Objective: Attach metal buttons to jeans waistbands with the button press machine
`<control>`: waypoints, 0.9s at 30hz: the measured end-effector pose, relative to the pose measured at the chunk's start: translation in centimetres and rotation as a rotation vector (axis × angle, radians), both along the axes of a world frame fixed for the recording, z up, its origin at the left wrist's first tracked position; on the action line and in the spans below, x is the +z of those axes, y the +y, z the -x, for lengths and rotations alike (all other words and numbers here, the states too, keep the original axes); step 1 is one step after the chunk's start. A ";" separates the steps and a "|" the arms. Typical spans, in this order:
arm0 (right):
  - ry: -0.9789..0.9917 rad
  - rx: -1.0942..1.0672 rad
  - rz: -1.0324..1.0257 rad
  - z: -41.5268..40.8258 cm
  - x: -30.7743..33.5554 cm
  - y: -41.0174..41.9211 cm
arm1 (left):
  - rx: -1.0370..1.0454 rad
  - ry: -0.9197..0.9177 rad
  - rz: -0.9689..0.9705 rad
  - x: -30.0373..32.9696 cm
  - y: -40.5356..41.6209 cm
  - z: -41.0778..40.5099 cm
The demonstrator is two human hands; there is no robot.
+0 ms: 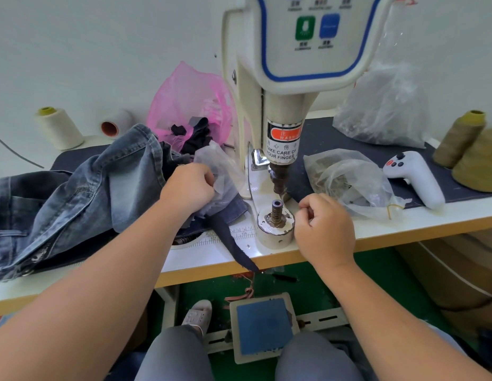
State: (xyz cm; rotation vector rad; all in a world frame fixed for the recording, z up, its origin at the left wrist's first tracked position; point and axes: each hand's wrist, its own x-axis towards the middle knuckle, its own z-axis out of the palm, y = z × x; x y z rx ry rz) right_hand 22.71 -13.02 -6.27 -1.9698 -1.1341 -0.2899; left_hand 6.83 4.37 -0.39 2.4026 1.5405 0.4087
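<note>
**Q:** Head view puts both hands at the button press machine (280,86). Where are the jeans, and how will they handle?

**A:** The jeans (82,193) lie heaped on the table (404,226), left of the machine. Washed denim looks soft and floppy but fairly heavy, so I judge the bulk will drag unless it stays supported on the table. The waistband is the stiffest part; I'd take hold there, close on either side of the button spot, and lay it flat over the lower die (277,213).

**Q:** And the hands?

**A:** The left hand (189,188) is curled, pinching a thin clear bag (220,171) beside the denim. The right hand (324,226) is curled just beside the die, thumb against fingers as if pinching something small; what it holds, if anything, I cannot tell. A metal button would be small, hard and slippery.

**Q:** Surroundings?

**A:** Smooth white tabletop with a printed ruler, a dark mat behind, bags of small parts (346,182), thread cones (59,127), a white controller (415,177), a pale wall, and a foot pedal (264,325) below.
</note>
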 end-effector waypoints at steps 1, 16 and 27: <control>-0.002 0.001 -0.001 0.0 0.0 0.0 | -0.001 0.025 0.006 0.1 0.0 0.0; -0.005 -0.001 0.007 0.0 0.0 0.1 | 0.060 0.437 0.095 1.7 0.6 -1.9; -0.002 0.002 -0.019 0.0 -0.1 0.1 | 0.005 0.516 0.012 1.8 -0.1 -1.6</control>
